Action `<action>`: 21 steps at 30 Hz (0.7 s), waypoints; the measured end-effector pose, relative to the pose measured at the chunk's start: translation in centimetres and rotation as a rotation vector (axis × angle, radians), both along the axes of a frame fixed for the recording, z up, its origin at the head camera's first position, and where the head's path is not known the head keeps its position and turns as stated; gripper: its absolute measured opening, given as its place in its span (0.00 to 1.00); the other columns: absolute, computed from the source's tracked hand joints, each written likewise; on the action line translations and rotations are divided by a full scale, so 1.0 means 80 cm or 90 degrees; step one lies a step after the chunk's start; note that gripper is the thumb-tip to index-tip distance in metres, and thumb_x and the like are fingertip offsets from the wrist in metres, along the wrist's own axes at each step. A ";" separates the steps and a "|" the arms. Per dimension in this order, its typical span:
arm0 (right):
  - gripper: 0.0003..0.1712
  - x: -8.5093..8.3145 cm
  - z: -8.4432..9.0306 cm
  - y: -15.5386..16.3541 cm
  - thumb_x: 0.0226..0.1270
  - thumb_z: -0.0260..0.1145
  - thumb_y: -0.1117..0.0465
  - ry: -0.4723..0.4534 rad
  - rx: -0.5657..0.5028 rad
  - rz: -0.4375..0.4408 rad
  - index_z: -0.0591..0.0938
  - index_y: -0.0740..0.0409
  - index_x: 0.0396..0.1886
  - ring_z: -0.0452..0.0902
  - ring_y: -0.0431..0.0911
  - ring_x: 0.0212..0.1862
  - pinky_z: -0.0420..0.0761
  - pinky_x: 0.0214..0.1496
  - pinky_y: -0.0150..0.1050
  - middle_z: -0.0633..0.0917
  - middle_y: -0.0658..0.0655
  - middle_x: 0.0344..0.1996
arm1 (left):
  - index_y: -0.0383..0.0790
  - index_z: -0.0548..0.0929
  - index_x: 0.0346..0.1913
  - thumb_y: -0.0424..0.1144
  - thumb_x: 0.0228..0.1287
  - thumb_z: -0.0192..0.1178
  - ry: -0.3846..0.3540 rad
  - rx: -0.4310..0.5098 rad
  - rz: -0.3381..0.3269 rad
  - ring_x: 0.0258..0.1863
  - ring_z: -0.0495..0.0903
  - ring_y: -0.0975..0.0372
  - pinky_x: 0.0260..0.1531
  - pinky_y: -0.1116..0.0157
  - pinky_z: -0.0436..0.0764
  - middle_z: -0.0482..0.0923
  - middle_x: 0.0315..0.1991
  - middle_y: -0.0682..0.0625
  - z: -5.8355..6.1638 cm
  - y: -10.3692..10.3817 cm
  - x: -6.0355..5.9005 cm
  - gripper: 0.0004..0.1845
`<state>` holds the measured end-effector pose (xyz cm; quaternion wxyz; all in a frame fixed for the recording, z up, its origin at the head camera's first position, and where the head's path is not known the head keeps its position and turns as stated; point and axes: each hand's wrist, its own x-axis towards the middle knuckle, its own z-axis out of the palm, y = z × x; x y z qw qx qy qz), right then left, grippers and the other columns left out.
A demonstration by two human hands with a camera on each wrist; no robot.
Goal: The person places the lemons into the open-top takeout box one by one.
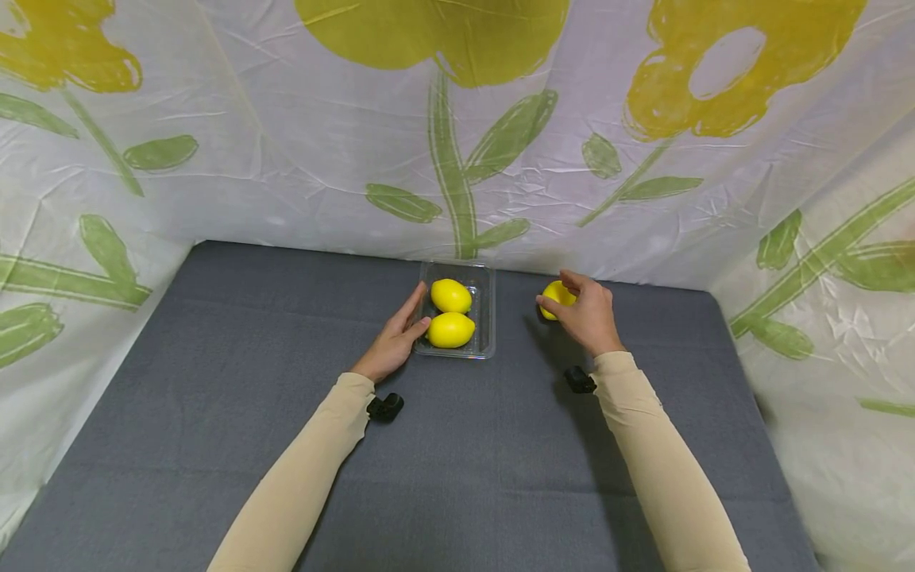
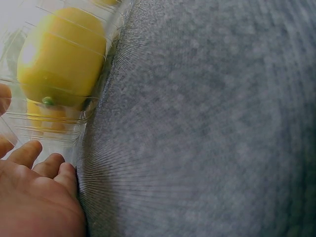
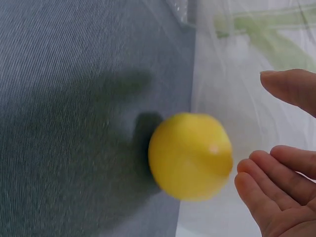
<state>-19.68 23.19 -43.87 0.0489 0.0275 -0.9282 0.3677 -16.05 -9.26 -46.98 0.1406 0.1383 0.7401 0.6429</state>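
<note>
The loosely spread left hand (image 1: 391,342) seems to steady the clear tray (image 1: 485,318) beside it, two lemons (image 1: 451,295) inside, while the right hand (image 1: 589,316) gapes at a third lemon (image 3: 190,157) by its fingertips, contact unclear.

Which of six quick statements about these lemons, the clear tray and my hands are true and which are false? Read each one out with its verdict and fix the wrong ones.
1. The clear plastic tray holds two lemons. True.
2. All three lemons are in the tray. False: the lone lemon is outside, to the tray's right.
3. The left hand is at the tray's left side. True.
4. The right hand is clenched into a fist. False: the right hand is open beside the lone lemon.
5. The cloth under the tray is dark gray. True.
6. Both sleeves are black. False: they are beige sleeves.
</note>
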 end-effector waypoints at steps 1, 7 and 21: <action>0.37 0.000 -0.001 0.003 0.64 0.76 0.56 0.002 0.002 -0.002 0.76 0.70 0.67 0.77 0.61 0.62 0.75 0.65 0.55 0.80 0.67 0.62 | 0.33 0.41 0.81 0.31 0.83 0.44 -0.001 -0.002 0.000 0.81 0.40 0.50 0.78 0.50 0.45 0.38 0.82 0.40 -0.001 0.000 0.000 0.34; 0.37 0.000 -0.003 0.015 0.64 0.76 0.57 0.011 0.000 -0.021 0.75 0.71 0.68 0.77 0.62 0.62 0.71 0.68 0.57 0.80 0.68 0.62 | 0.41 0.39 0.82 0.33 0.83 0.44 0.000 0.001 0.007 0.81 0.39 0.53 0.78 0.52 0.44 0.37 0.83 0.46 -0.037 -0.001 -0.014 0.35; 0.44 -0.006 -0.026 0.026 0.62 0.78 0.50 -0.024 0.017 -0.043 0.74 0.71 0.69 0.74 0.63 0.64 0.69 0.70 0.59 0.78 0.71 0.63 | 0.40 0.41 0.82 0.33 0.83 0.44 0.002 0.005 0.005 0.81 0.40 0.55 0.78 0.53 0.45 0.38 0.83 0.46 -0.020 -0.001 -0.006 0.34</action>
